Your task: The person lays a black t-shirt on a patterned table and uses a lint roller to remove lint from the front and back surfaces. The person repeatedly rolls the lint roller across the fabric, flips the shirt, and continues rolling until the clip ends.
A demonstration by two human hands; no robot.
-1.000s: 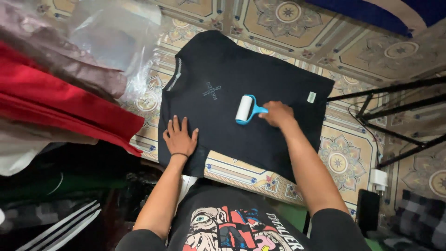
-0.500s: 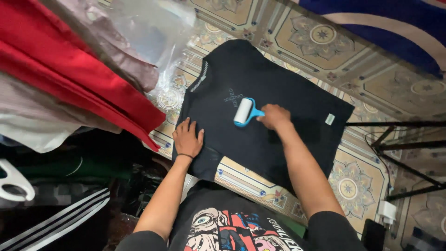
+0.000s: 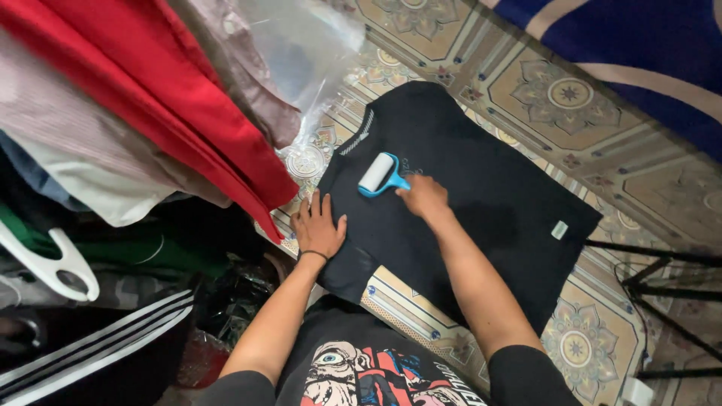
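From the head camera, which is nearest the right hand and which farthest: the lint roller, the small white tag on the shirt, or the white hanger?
1. Lint roller: held in the right hand, just to its left.
2. Small white tag: on the black shirt, to the right.
3. White hanger: far left, among the hanging clothes.

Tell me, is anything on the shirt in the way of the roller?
Nothing visible. The lint roller, held by the right hand, lies straight on the black T-shirt. The left hand presses the shirt's edge, off to one side.
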